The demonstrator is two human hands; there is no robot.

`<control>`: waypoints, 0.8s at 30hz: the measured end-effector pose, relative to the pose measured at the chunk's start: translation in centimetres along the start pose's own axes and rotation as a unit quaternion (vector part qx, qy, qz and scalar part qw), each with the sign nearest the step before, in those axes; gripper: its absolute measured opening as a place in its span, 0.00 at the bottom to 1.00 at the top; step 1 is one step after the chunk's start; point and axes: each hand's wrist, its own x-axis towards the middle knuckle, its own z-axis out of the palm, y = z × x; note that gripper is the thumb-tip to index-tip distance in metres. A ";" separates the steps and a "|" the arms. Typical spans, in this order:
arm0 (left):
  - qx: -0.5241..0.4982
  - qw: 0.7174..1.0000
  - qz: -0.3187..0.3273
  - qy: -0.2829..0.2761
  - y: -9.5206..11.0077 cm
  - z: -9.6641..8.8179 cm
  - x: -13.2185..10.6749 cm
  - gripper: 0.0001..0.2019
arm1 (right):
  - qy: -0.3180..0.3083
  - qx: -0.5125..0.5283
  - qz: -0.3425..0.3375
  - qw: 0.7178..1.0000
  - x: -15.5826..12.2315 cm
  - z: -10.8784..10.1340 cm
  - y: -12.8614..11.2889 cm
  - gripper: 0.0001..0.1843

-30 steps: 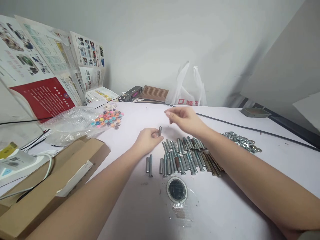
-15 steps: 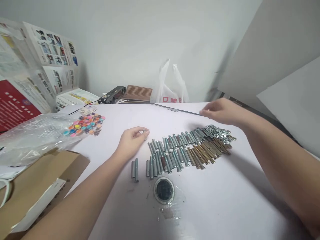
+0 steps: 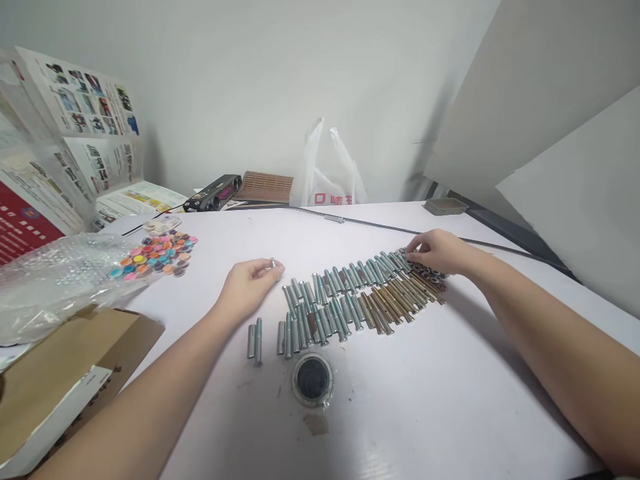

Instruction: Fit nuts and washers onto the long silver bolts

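My left hand pinches a small silver metal piece between thumb and fingers, just above the table; most of it is hidden. My right hand is at the heap of metal washers and nuts, its thumb and fingers bent together at the heap's far left edge. What lies between those fingertips cannot be made out. Between the hands lie rows of silver bolts and sleeves, with brass-coloured bolts at their right. One silver sleeve and one bolt lie apart, nearer my left forearm.
A round dark-centred disc lies on the white table. Colourful small discs, a clear plastic bag and a cardboard box are at left. A white carrier bag and a small tray stand at the back.
My right hand has come down from above the far table edge to the washer heap. My left hand keeps its pinch on the metal piece. The view has shifted slightly right.
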 end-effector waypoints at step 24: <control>0.077 0.995 0.053 -0.020 -1.6 0.0 0.4 0.16 | 0.046 0.035 0.014 0.998 -0.6 -1.1 -1.6 0.13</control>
